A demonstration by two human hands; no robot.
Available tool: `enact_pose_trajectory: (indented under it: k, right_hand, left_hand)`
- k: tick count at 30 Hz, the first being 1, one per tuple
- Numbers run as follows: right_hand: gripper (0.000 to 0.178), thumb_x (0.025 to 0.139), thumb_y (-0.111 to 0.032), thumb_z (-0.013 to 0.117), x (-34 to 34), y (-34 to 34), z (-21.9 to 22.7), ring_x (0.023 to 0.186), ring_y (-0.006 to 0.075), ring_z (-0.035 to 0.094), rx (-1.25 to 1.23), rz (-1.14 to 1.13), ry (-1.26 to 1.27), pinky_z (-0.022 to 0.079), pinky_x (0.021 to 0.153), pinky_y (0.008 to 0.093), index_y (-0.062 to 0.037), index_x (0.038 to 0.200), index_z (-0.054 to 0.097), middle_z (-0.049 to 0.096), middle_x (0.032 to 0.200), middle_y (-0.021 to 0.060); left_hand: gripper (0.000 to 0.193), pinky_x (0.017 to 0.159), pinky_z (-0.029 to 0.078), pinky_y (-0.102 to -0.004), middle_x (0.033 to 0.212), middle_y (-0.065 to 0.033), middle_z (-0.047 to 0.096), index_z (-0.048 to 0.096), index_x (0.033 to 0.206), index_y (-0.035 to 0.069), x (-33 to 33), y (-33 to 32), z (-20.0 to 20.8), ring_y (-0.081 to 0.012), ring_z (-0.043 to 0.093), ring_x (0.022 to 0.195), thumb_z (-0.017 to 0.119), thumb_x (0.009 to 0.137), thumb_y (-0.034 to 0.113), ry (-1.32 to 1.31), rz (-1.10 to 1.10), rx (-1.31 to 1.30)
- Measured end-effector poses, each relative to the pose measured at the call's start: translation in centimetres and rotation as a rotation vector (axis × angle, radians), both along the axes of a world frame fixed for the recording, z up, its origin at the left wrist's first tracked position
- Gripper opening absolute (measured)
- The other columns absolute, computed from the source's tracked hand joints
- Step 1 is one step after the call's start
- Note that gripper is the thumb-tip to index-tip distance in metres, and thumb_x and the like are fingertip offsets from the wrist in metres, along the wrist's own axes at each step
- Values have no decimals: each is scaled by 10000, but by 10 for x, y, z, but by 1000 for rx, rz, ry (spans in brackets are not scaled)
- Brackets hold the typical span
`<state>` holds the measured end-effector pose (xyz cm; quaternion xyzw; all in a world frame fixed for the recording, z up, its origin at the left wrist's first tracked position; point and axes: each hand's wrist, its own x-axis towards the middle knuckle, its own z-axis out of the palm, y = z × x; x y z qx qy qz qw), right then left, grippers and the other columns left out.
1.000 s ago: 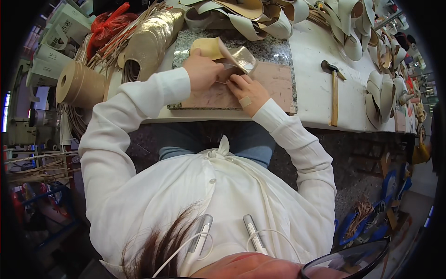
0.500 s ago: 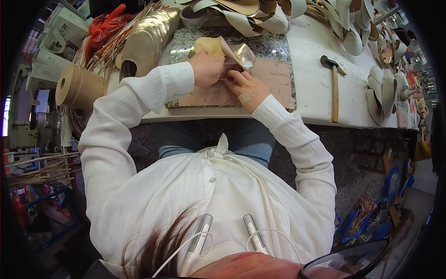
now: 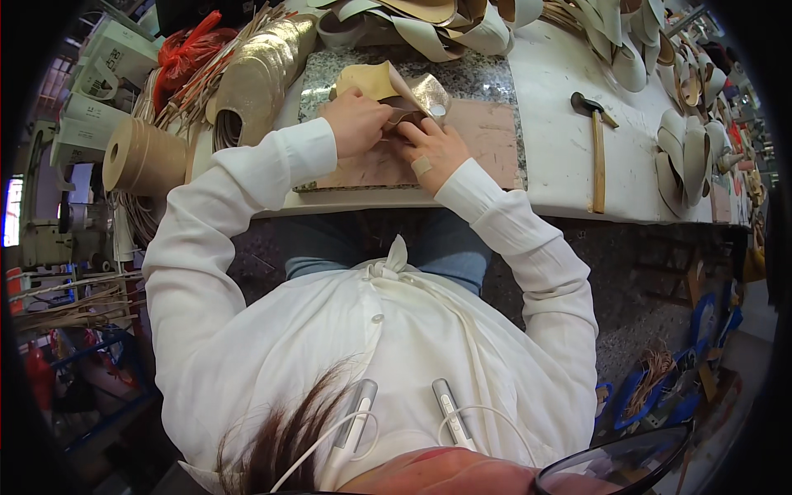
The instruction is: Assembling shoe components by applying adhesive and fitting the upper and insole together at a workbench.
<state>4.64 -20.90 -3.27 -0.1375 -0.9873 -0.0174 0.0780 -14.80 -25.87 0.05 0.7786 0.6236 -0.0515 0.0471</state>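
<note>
Both hands work on a shoe upper with a shiny gold outside and a yellowish-tan lining, curled above the work board. Closed fingers of my left hand grip its near edge on the left. My right hand, with a plaster on its back, has its fingers bent round the same edge from the right. The fingertips of both hands almost meet at a dark fold, and what lies between them is partly hidden. Under the hands is a pinkish flat board on a speckled stone slab.
A hammer with a wooden handle lies right on the white table. White shoe uppers are heaped behind the slab, with more at right. Stacked gold uppers, a brown tape roll and a red plastic bag lie left.
Both hands have shifted slightly left along with the upper, and my left hand has turned a little. The upper remains held above the board.
</note>
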Motion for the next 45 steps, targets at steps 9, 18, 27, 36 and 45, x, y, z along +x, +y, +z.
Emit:
enact_pose_trajectory:
  k: [9, 18, 27, 36, 45]
  right_hand:
    - [382, 801, -172, 544, -5, 1, -2, 1064, 184, 467, 2, -34, -11, 407, 780, 397, -231, 1172, 613, 493, 1133, -28]
    - [299, 808, -164, 532, -19, -15, 12, 1045, 191, 471, 154, 44, -119, 417, 773, 384, -139, 1091, 624, 483, 1107, 6]
    - [429, 857, -169, 467, -9, 0, -19, 1060, 166, 453, 15, 60, 107, 432, 706, 326, -139, 1281, 526, 477, 1168, -15]
    - [379, 778, -165, 563, -24, -6, 3, 1083, 218, 465, -31, -2, -29, 446, 784, 336, -154, 1152, 617, 487, 1161, 10]
    - [370, 808, -158, 536, -28, -5, -8, 1097, 218, 464, -78, 56, 45, 469, 790, 367, -144, 1172, 603, 476, 1179, 5]
  left_hand:
    - [165, 743, 516, -440, 854, -119, 679, 631, 888, 58, -6, -3, 20, -302, 661, 831, 611, 787, 187, 24, 117, -124]
    - [216, 745, 488, -446, 832, -167, 652, 614, 895, 38, -17, -7, 3, -342, 633, 827, 623, 796, 230, 78, -114, -24]
    - [275, 715, 470, -469, 795, -212, 628, 516, 913, 1, -28, -8, 15, -394, 614, 798, 591, 859, 260, -51, 113, -216]
    - [259, 700, 507, -439, 804, -174, 647, 562, 863, -6, -12, -14, 11, -342, 636, 790, 601, 819, 245, 128, 81, -111]
    - [257, 810, 501, -415, 924, -158, 650, 633, 932, 27, -41, -25, 11, -331, 624, 910, 604, 803, 248, -55, 176, -116]
